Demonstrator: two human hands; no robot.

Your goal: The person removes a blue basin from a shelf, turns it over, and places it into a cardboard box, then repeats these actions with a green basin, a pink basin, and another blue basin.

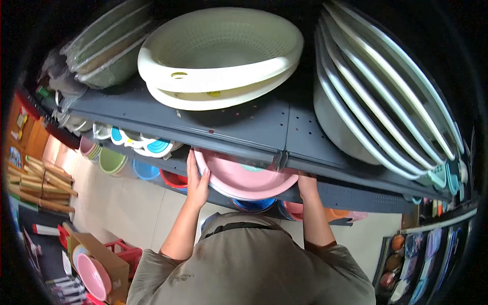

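A pink basin [247, 179] sits partly under the upper shelf, its near rim jutting out toward my body. My left hand [197, 182] holds the basin's left side, with the thumb near the rim and the fingers stretched along the outer wall. On the opposite side, my right hand [307, 186] grips the rim; the shelf edge hides some of its fingers. Something pale green shows inside the basin, mostly hidden by the shelf. Under the pink rim a paler edge is visible, perhaps another stacked basin.
Above, the grey shelf [213, 121] carries cream colander basins [221, 76], a leaning stack of large basins [351, 107] and wrapped bowls [109, 61]. Lower down stand a green bucket [113, 161] and a blue basin [253, 205]. A cardboard box [109, 262] is at left.
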